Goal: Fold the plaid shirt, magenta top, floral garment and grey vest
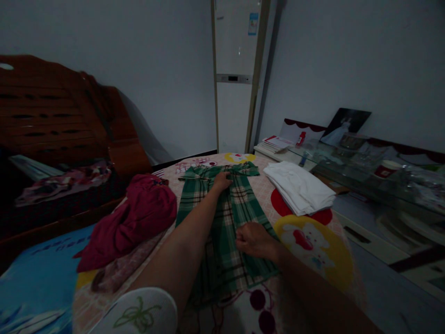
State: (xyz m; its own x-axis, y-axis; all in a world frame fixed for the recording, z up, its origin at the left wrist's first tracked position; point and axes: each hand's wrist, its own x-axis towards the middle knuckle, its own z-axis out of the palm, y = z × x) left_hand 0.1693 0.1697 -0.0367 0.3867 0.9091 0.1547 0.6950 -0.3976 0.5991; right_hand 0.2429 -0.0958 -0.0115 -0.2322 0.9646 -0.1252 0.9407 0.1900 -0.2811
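A green plaid shirt [239,204] lies spread out on the round table, its short sleeves toward the far edge. My left hand [222,181] reaches to its upper part near the collar, fingers bent and closed at the front edge of the fabric. Nearer to me, my right hand [255,239] is closed like a fist on the front of the shirt, at the lower right side. Its fingertips, curled under, are hidden, so the hold on the cloth shows only in part.
A crumpled magenta garment [139,213] lies at the table's left, a folded white cloth [299,185] at its right. The patterned tablecloth [333,260] shows at the edge. A wooden bench [69,106] stands left; a glass-topped cabinet [351,162] with a paper cup [386,169] is at right.
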